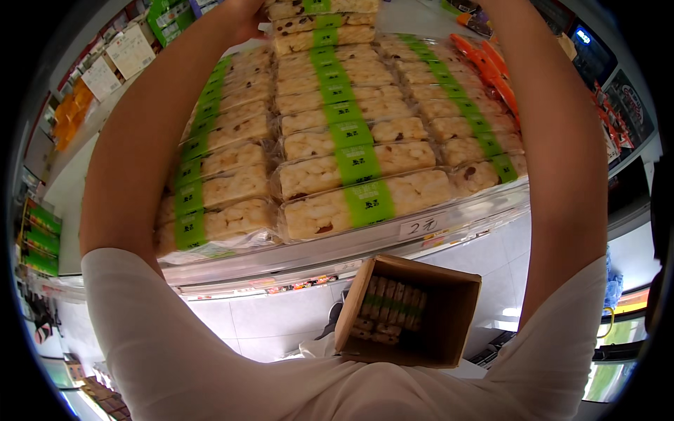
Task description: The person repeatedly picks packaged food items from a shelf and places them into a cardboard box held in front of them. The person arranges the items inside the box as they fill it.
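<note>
My left hand is at the top edge, partly cut off, its fingers at the left end of the rearmost wrapped puffed-rice bars in the middle row; whether it grips them is unclear. My right arm reaches up past the right side, and its hand is out of view above the frame. Before me three rows of clear-wrapped bars with green bands lie on a shelf: a left row, a middle row and a right row. The farthest bars of the middle row sit higher than those in front.
An open cardboard box with more wrapped bars inside stands below the shelf edge, close to my body. Orange-red packets lie right of the rows. White boxes and orange packs line the left side.
</note>
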Demonstrator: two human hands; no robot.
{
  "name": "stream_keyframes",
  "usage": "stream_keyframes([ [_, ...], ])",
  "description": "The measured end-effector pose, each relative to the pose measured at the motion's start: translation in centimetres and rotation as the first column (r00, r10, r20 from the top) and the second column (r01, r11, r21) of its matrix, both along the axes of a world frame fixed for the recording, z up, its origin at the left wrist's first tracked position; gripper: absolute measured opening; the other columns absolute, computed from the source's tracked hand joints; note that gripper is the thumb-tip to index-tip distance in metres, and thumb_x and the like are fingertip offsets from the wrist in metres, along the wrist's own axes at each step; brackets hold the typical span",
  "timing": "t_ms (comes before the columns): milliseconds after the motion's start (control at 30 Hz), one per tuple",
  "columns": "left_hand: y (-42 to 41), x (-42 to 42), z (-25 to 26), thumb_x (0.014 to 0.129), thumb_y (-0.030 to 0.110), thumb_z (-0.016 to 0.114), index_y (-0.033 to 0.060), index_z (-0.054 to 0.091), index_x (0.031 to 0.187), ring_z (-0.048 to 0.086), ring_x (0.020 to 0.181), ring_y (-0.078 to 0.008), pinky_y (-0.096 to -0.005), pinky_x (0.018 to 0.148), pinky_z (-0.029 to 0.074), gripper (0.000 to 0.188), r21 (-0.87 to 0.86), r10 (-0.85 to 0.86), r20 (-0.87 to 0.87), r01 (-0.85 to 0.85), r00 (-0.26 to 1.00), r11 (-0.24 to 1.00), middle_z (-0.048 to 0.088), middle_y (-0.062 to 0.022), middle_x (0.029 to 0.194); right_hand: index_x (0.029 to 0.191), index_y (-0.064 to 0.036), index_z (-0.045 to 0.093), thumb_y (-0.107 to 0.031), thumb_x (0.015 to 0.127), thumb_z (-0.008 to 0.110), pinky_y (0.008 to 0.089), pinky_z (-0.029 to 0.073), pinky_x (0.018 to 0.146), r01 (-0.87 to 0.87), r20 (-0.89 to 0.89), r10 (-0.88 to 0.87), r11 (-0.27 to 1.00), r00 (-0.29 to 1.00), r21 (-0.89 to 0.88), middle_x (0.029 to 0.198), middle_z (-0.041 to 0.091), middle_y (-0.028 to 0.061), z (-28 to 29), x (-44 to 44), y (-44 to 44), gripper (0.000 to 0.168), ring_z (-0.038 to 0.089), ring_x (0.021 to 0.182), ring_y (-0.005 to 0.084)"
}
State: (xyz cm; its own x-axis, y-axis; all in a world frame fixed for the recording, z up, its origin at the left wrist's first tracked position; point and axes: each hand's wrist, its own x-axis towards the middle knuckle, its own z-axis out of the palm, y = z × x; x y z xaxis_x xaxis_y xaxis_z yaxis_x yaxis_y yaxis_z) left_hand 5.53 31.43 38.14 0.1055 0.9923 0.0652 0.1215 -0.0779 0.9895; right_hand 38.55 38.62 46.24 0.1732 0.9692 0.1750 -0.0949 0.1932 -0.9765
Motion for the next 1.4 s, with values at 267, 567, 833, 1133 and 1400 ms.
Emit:
stream_keyframes([
  [267,1.8,-0.8,-1.1,0.112,0.049,0.035,0.0082,0.063,0.129,0.055,0.1,-0.0292,-0.0629,0.108,0.036,0.053,-0.026,0.015,0.005,-0.015,1.0,1.0,0.062,-0.0082,0.105,0.115,0.0,0.072,-0.035,0.095,0.071,0.0514,0.059,0.078,-0.025,0.256,-0.012,0.99,0.967,0.14,0.108,0.076,0.0156,-1.4,-11.8,-2.9,0.04,0.075,0.095,0.0314],
  [567,3.0,-2.1,-2.9,0.112,0.058,0.026,0.01,0.064,0.118,0.051,0.093,-0.0266,-0.06,0.102,0.037,0.061,0.019,0.04,0.197,-0.044,0.98,0.999,0.06,-0.0081,0.101,0.126,0.007,0.069,-0.036,0.09,0.078,0.0562,0.06,0.084,0.094,0.607,-0.142,0.989,0.782,0.111,0.12,0.073,0.0241,-0.6,-13.0,-6.0,0.057,0.073,0.104,0.0422],
  [833,4.3,-2.5,-2.1,0.111,0.053,0.041,0.0164,0.042,0.159,0.047,0.143,-0.0373,-0.0587,0.116,0.046,0.061,0.162,-0.187,0.055,0.176,0.981,0.971,0.041,-0.0137,0.16,0.103,-0.003,0.069,-0.022,0.089,0.071,0.0513,0.056,0.087,0.028,0.433,-0.883,0.444,0.182,0.895,0.106,0.068,0.0237,-2.3,-10.2,-10.0,0.024,0.068,0.097,0.0435],
  [1133,1.8,-6.6,-0.2,0.107,0.05,0.051,0.0122,0.063,0.136,0.061,0.121,-0.0162,-0.0467,0.097,0.049,0.049,0.313,-0.203,-0.421,0.352,0.884,0.882,0.068,-0.0021,0.121,0.102,-0.003,0.067,-0.006,0.091,0.068,0.0432,0.058,0.076,-0.413,0.612,-0.744,0.486,0.266,0.77,0.098,0.071,0.0152,-9.6,-8.1,-20.8,0.011,0.072,0.093,0.0329],
  [1400,-3.2,3.1,0.4,0.103,0.044,0.059,0.0059,0.07,0.111,0.066,0.09,-0.0155,-0.0363,0.073,0.05,0.04,0.338,0.117,-0.764,0.24,0.635,0.91,0.07,-0.0042,0.102,0.105,-0.005,0.061,-0.005,0.081,0.077,0.0497,0.055,0.075,-0.473,0.836,-0.503,0.696,0.218,0.541,0.102,0.061,0.0147,-12.8,-5.5,-26.3,0.028,0.067,0.091,0.0392],
])
